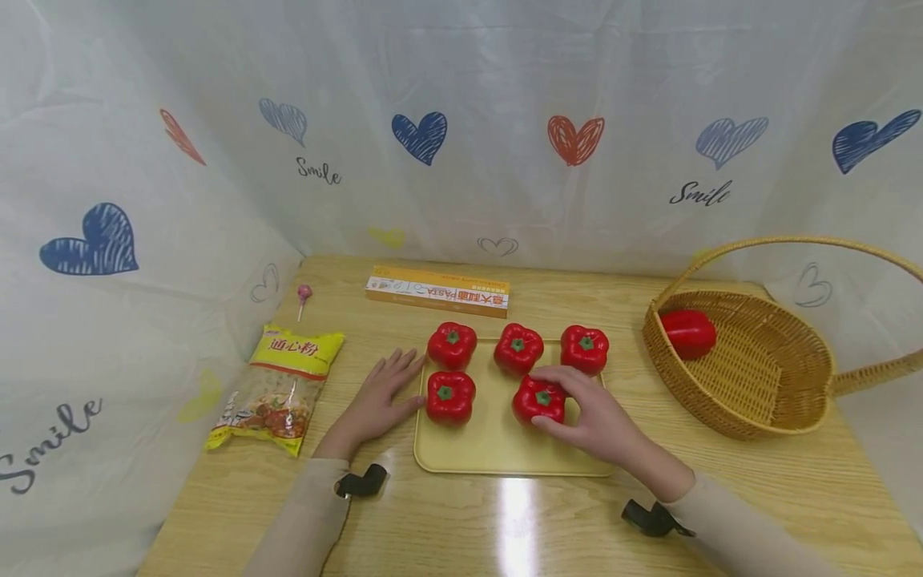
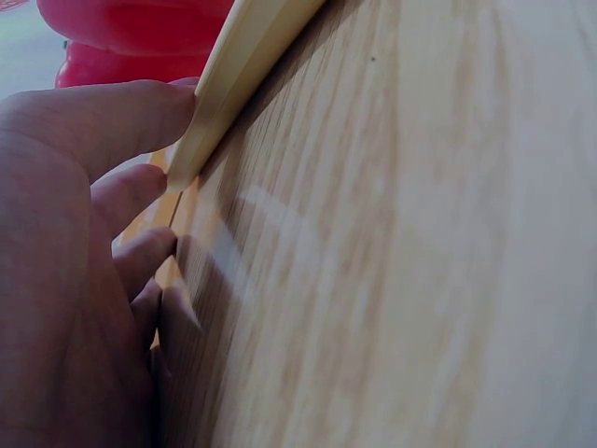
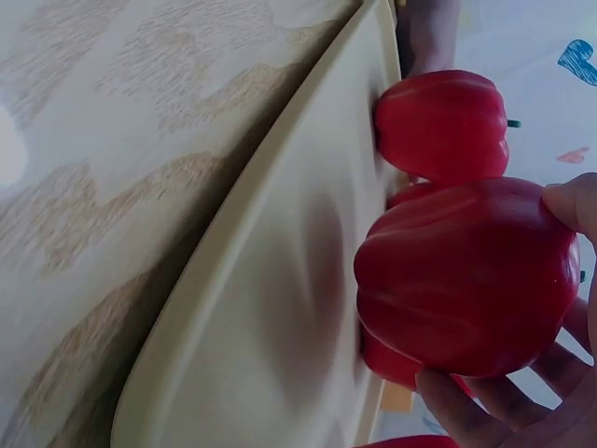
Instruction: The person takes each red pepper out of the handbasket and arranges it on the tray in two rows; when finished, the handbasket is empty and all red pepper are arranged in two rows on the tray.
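Observation:
A pale yellow tray (image 1: 490,449) bears several red bell peppers with green stems. My right hand (image 1: 591,413) grips one red bell pepper (image 1: 537,398) at the tray's right front, thumb and fingers around its sides. In the right wrist view this bell pepper (image 3: 466,275) is close over the tray, its shadow on the surface below. My left hand (image 1: 382,397) lies at the tray's left edge with fingers spread, and in the left wrist view its thumb and fingertips meet the rim (image 2: 210,117). Another bell pepper (image 1: 450,397) sits just inside that edge.
A wicker basket (image 1: 750,425) with a tall handle stands at the right, a red bell pepper (image 1: 690,333) inside it. Behind the tray lies a pasta box (image 1: 436,291). At the left are a yellow-topped food bag (image 1: 277,389) and a pink lollipop (image 1: 304,293).

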Tool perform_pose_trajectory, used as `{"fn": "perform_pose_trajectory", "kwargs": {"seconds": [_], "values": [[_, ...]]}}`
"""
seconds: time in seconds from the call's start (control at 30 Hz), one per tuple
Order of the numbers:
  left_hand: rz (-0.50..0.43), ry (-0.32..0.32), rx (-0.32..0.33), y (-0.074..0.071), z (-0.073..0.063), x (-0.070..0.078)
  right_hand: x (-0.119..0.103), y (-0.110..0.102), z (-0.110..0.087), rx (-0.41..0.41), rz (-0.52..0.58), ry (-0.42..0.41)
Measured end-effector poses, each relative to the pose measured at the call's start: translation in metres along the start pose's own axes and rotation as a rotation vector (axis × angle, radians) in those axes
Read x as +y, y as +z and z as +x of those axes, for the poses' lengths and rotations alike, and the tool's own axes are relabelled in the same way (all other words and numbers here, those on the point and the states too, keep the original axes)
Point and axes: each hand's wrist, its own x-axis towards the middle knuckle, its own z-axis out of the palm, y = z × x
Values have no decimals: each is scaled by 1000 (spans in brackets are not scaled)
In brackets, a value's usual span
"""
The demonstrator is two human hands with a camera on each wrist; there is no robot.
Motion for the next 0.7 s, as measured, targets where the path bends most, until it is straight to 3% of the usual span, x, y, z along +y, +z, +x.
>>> {"fn": "perform_pose_trajectory", "kwargs": {"seconds": [0.7], "values": [[-7, -6, -2, -2, -1, 3, 0, 22, 10, -1, 41, 4]]}}
